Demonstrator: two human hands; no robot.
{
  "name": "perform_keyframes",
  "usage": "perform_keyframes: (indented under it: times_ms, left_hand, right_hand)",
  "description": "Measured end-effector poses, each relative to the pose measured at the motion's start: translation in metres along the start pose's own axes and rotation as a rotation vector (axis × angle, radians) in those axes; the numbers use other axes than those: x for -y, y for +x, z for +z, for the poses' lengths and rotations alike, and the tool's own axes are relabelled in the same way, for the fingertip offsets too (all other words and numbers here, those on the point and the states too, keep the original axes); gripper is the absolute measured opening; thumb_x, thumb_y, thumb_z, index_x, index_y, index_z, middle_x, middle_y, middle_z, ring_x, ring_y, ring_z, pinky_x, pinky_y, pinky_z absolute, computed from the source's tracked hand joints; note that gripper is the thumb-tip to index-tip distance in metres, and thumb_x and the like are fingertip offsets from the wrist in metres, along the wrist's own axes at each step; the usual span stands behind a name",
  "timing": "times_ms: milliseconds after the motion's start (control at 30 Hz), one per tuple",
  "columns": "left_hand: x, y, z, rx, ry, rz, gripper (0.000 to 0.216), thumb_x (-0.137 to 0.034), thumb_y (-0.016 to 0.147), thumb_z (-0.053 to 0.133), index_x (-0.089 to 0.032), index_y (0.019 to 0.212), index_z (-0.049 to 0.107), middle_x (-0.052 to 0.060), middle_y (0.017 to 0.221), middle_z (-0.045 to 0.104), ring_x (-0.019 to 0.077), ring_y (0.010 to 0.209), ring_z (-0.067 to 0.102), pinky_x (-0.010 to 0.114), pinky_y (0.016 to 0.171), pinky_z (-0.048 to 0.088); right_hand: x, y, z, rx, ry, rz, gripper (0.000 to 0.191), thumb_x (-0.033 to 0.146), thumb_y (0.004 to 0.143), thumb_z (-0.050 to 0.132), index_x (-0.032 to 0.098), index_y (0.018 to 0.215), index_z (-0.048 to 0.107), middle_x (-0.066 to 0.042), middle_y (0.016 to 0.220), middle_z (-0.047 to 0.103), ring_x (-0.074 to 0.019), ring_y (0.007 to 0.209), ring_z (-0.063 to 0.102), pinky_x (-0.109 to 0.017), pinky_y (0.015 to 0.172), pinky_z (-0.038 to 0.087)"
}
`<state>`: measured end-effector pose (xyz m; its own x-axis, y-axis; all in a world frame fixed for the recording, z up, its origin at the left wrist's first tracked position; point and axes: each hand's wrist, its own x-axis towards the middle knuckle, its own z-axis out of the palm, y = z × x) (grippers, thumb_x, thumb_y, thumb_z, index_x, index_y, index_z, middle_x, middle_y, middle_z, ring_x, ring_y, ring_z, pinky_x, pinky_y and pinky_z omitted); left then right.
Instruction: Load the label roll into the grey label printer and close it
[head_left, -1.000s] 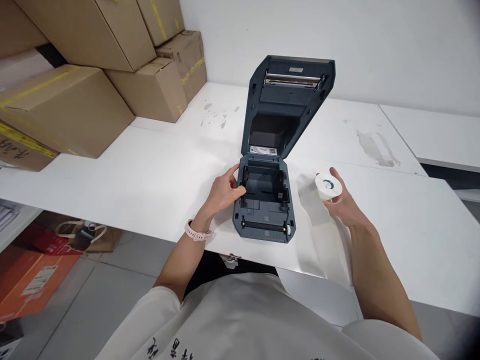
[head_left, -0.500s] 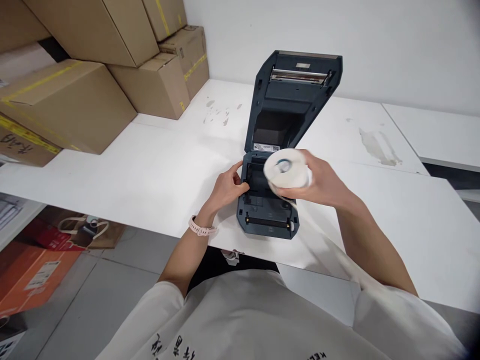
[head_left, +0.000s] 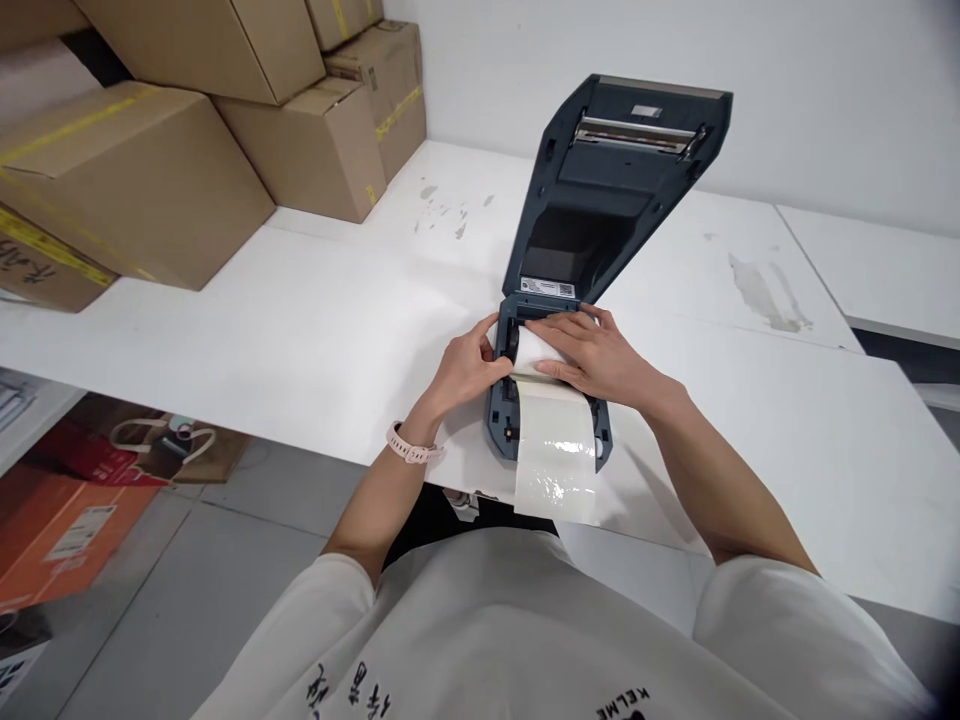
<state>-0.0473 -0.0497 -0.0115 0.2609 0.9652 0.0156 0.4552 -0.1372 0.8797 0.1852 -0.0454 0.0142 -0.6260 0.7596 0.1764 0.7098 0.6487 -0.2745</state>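
A dark grey label printer (head_left: 600, 170) stands on the white table (head_left: 300, 330) with its lid tilted up and back. A white label roll (head_left: 534, 350) sits in the printer's bay, and its glossy loose end (head_left: 556, 455) hangs out over the front edge. My right hand (head_left: 592, 355) lies flat on top of the roll, pressing it down. My left hand (head_left: 469, 368) grips the left wall of the bay beside the roll, with a pink watch on the wrist.
Several cardboard boxes (head_left: 300, 150) are stacked at the back left of the table. A second white table (head_left: 870, 270) adjoins at the right. Below on the floor at the left are an orange box (head_left: 60, 540) and a brown bag (head_left: 172, 445).
My right hand carried the roll from the table at the right over to the printer and set it into the bay. The paper's end now hangs out the front. My left hand stayed at the bay's left wall.
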Motion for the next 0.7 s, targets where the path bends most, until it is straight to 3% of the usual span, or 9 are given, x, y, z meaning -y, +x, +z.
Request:
perform_keyframes:
  times_ms: [67, 133, 233, 300, 367, 433, 533, 600, 700]
  left_hand:
    - [0.002, 0.001, 0.001, 0.002, -0.013, -0.002, 0.078, -0.023, 0.077, 0.059, -0.016, 0.154, 0.049, -0.004, 0.072, 0.056, 0.0145, 0.069, 0.054, 0.029, 0.068, 0.043]
    - [0.003, 0.001, 0.001, 0.006, -0.028, 0.001, 0.078, -0.023, 0.077, 0.059, -0.016, 0.153, 0.049, -0.004, 0.073, 0.055, 0.0146, 0.07, 0.053, 0.029, 0.068, 0.042]
    - [0.004, 0.0, 0.001, 0.013, -0.048, -0.004, 0.077, -0.022, 0.077, 0.059, -0.016, 0.152, 0.049, -0.004, 0.074, 0.056, 0.0149, 0.071, 0.053, 0.029, 0.068, 0.042]
    - [0.003, 0.0, 0.0, 0.02, -0.068, -0.013, 0.077, -0.022, 0.077, 0.06, -0.016, 0.153, 0.048, -0.004, 0.074, 0.055, 0.0146, 0.07, 0.053, 0.029, 0.068, 0.042]
    - [0.004, 0.0, -0.001, 0.036, -0.097, -0.024, 0.079, -0.023, 0.077, 0.061, -0.016, 0.154, 0.045, -0.005, 0.074, 0.053, 0.0138, 0.069, 0.051, 0.028, 0.067, 0.042]
    - [0.006, 0.001, -0.003, 0.055, -0.134, -0.034, 0.08, -0.025, 0.078, 0.063, -0.017, 0.155, 0.043, -0.006, 0.074, 0.051, 0.0127, 0.068, 0.05, 0.027, 0.065, 0.042]
    - [0.009, 0.003, -0.004, 0.081, -0.228, -0.05, 0.082, -0.03, 0.078, 0.069, -0.019, 0.155, 0.043, -0.007, 0.074, 0.05, 0.0109, 0.065, 0.048, 0.025, 0.062, 0.042]
    - [0.011, 0.006, -0.005, 0.079, -0.316, -0.088, 0.077, -0.034, 0.081, 0.07, -0.018, 0.152, 0.048, -0.006, 0.073, 0.05, 0.0105, 0.062, 0.047, 0.025, 0.058, 0.041]
    - [0.013, 0.008, -0.006, -0.05, -0.427, -0.145, 0.05, -0.037, 0.091, 0.058, -0.017, 0.137, 0.062, -0.001, 0.076, 0.056, 0.0116, 0.064, 0.05, 0.025, 0.055, 0.042]
  right_hand:
    - [0.003, -0.004, -0.005, -0.241, 0.078, -0.007, 0.038, 0.049, 0.102, 0.053, 0.027, 0.127, 0.07, -0.011, 0.13, 0.074, -0.0334, 0.125, 0.065, -0.06, 0.115, 0.041]
    - [0.0, -0.004, -0.018, -0.643, 0.125, 0.044, 0.029, 0.048, 0.101, 0.058, 0.028, 0.114, 0.074, -0.009, 0.117, 0.076, -0.0302, 0.116, 0.069, -0.054, 0.108, 0.05]
    - [-0.015, 0.009, -0.049, -1.042, 0.159, 0.235, 0.041, 0.057, 0.103, 0.05, 0.03, 0.131, 0.063, -0.008, 0.137, 0.067, -0.0268, 0.13, 0.062, -0.048, 0.113, 0.051]
    - [-0.029, 0.025, -0.07, -0.987, 0.269, 0.369, 0.056, 0.062, 0.106, 0.033, 0.032, 0.153, 0.041, -0.004, 0.163, 0.046, -0.0216, 0.148, 0.048, -0.042, 0.122, 0.043]
    - [-0.038, 0.043, -0.085, -0.789, 0.429, 0.432, 0.064, 0.064, 0.107, 0.013, 0.034, 0.161, 0.027, 0.001, 0.17, 0.037, -0.0192, 0.152, 0.043, -0.04, 0.122, 0.043]
    - [-0.037, 0.056, -0.092, -0.674, 0.585, 0.402, 0.068, 0.064, 0.106, 0.004, 0.033, 0.158, 0.035, 0.002, 0.161, 0.05, -0.0196, 0.145, 0.053, -0.037, 0.114, 0.049]
    - [-0.016, 0.053, -0.088, -0.802, 0.73, 0.308, 0.07, 0.06, 0.109, 0.007, 0.021, 0.146, 0.051, -0.004, 0.142, 0.065, -0.0206, 0.134, 0.062, -0.034, 0.106, 0.054]
    - [0.005, 0.032, -0.078, -0.916, 0.784, 0.262, 0.073, 0.062, 0.108, 0.007, 0.015, 0.131, 0.058, -0.009, 0.13, 0.069, -0.0218, 0.129, 0.065, -0.036, 0.107, 0.054]
    - [0.035, -0.015, -0.056, -0.84, 0.837, 0.205, 0.074, 0.07, 0.103, 0.007, 0.024, 0.097, 0.065, -0.01, 0.116, 0.072, -0.0254, 0.125, 0.067, -0.046, 0.114, 0.051]
